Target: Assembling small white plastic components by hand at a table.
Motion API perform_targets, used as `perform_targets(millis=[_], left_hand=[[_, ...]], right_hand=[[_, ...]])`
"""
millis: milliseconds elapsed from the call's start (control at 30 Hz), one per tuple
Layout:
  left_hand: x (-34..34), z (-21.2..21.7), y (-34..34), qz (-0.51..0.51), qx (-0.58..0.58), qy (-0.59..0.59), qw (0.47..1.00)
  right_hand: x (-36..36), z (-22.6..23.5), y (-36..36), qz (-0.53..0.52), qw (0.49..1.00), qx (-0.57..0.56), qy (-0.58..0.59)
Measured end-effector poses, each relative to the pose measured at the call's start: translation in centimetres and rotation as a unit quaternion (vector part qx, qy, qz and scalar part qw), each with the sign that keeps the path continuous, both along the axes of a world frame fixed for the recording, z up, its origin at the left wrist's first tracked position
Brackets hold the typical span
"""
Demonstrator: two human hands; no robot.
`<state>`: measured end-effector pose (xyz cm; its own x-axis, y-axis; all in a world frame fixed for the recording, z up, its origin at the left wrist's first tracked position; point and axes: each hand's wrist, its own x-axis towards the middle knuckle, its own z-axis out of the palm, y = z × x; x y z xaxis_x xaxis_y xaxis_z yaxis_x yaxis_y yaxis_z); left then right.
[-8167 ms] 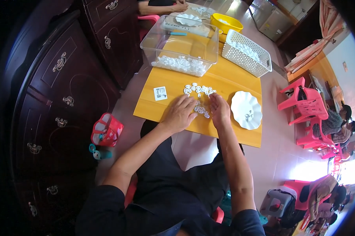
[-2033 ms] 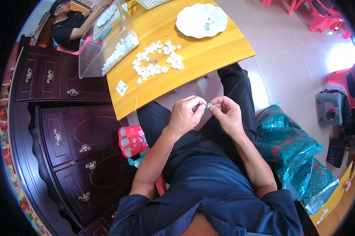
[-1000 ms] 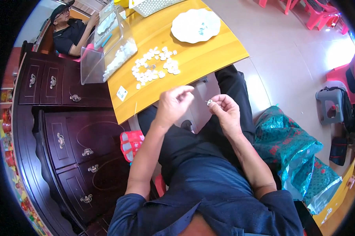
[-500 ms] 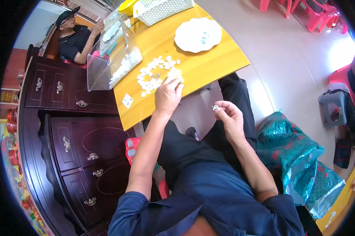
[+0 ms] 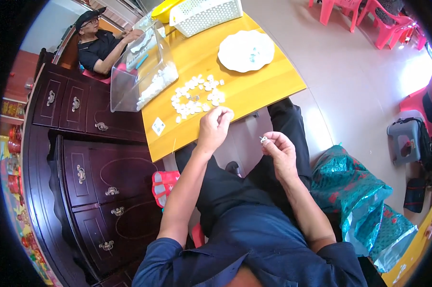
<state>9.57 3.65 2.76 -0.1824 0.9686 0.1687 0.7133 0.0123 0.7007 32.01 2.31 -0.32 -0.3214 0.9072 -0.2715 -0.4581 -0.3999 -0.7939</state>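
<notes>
— What fills the left of the frame?
— A dark wooden cabinet (image 5: 89, 167) with brass drawer pulls, running top to bottom.
— And the right?
— Pale, glossy floor (image 5: 364, 91) with bright glare at the upper right, red plastic chairs (image 5: 369, 16) along the top edge, and a grey stool (image 5: 407, 141) at the right edge.

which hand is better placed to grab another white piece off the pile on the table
Left. The left hand hangs at the table edge beside the pile of white pieces; the right hand is over the lap, already pinching a small piece.
</notes>
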Motion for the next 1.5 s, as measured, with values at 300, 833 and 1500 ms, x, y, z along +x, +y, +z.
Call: perform_targets(millis=[300, 833, 1500], left_hand=[[4.5, 0.9, -3.4, 0.021, -0.088, -0.411, 0.907], [7.9, -0.6, -5.3, -0.022, -0.031, -0.312, 0.949], [10.2, -1.4, -8.2, -0.173, 0.064, -0.135, 0.974]], right_hand=[[-0.6, 0.4, -0.4, 0.024, 1.0, 0.016, -0.006], [0.4, -0.9, 0.3, -0.014, 0.988, -0.122, 0.095], [0.2, -1.6, -0.1, 0.028, 0.965, -0.201, 0.166]])
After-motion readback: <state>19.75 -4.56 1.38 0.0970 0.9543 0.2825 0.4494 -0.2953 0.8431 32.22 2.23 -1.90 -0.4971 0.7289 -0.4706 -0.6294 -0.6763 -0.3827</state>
